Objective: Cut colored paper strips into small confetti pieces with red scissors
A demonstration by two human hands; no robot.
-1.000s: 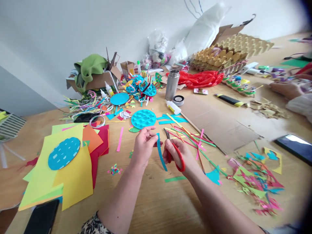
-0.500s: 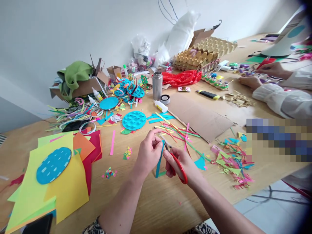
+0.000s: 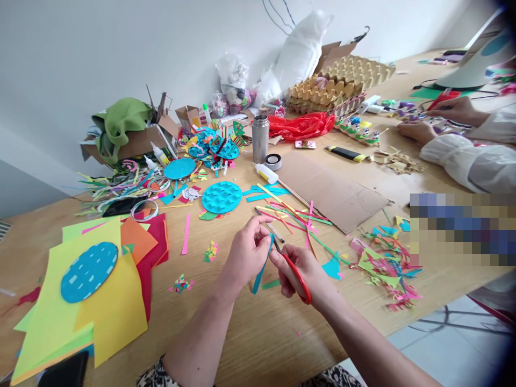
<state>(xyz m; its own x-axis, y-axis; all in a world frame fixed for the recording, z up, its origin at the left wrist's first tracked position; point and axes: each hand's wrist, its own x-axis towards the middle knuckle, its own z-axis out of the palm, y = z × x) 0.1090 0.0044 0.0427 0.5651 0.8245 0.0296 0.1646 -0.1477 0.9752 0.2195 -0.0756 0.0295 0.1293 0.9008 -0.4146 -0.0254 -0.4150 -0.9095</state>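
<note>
Between thumb and fingers my left hand (image 3: 249, 248) pinches a narrow blue paper strip (image 3: 261, 273), which hangs down toward the table. My right hand (image 3: 300, 269) is wrapped round the red handles of a pair of scissors (image 3: 297, 279). Their dark blades point up and left, right at the strip's top end by my left fingertips; I cannot tell whether they touch it. Below the hands a short green strip (image 3: 271, 284) lies on the wood. Just beyond are thin coloured paper strips (image 3: 300, 215) and a blue scalloped disc (image 3: 221, 197).
Coloured paper sheets (image 3: 121, 317) carry a blue spotted disc (image 3: 89, 272) at left. A metal flask (image 3: 260, 141), glue bottle (image 3: 266, 173) and cardboard sheet (image 3: 334, 188) stand or lie beyond. Paper scraps (image 3: 389, 263) are at right. A co-worker's hands (image 3: 455, 114) work at the far right.
The blue strip has tilted, its lower end swinging slightly left, away from the green strip. My two hands stay in nearly the same place, and the view has shifted a little.
</note>
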